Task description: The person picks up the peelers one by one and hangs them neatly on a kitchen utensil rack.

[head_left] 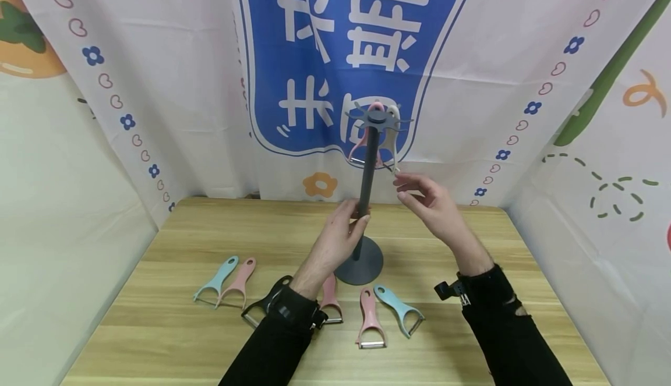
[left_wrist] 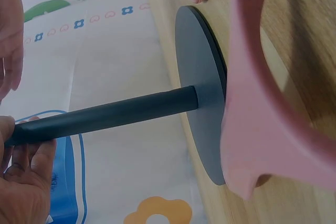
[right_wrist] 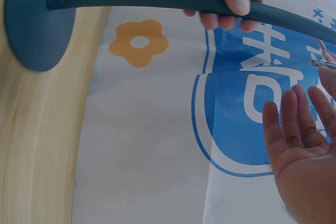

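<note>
A dark grey stand [head_left: 369,176] with a round base [head_left: 362,268] and a ring of hooks at its top leans slightly. My left hand [head_left: 338,236] grips its post at mid-height, fingers wrapped around it. On the hooks hang a pink peeler [head_left: 357,151] and a white peeler [head_left: 391,140], the pink one partly behind the post. My right hand [head_left: 432,206] is just below the white peeler, its fingertips right at the peeler's lower end. The right wrist view shows this hand [right_wrist: 304,150] with its fingers extended and the palm turned up.
On the wooden table [head_left: 173,328] lie a blue peeler [head_left: 216,284] and a pink peeler [head_left: 241,281] at left. A black peeler [head_left: 269,298] and another pink peeler [head_left: 330,300] are partly under my left arm. Nearer the middle are a pink peeler [head_left: 369,313] and a blue peeler [head_left: 398,305].
</note>
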A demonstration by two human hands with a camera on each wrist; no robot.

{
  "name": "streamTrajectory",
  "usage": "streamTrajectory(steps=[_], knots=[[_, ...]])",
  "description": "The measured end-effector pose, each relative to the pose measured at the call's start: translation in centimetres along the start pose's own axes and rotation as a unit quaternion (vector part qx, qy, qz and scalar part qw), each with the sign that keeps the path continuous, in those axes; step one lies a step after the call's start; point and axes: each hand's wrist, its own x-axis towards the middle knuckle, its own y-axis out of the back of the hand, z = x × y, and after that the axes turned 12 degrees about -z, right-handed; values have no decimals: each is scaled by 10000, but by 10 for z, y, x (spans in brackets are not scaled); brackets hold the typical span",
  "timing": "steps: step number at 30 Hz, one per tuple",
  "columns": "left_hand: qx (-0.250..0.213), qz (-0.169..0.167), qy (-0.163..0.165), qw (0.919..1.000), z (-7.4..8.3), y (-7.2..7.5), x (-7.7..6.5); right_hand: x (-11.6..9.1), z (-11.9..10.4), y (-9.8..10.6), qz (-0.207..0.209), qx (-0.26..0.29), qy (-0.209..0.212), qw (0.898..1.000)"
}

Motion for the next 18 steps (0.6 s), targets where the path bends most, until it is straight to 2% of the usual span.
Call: streamTrajectory(steps=[6,11,18], knots=[[1,-7,3,10000,-1,0,0,-6,3,-4,-470,-359,-286,9978],[-8,-19,61,10000,0,0,0,-10,6,-7,-808,-694,-329,9938],[30,-16,45,10000,1,0,-1,-17,7,-10,-1160,-1325,-427,9834]])
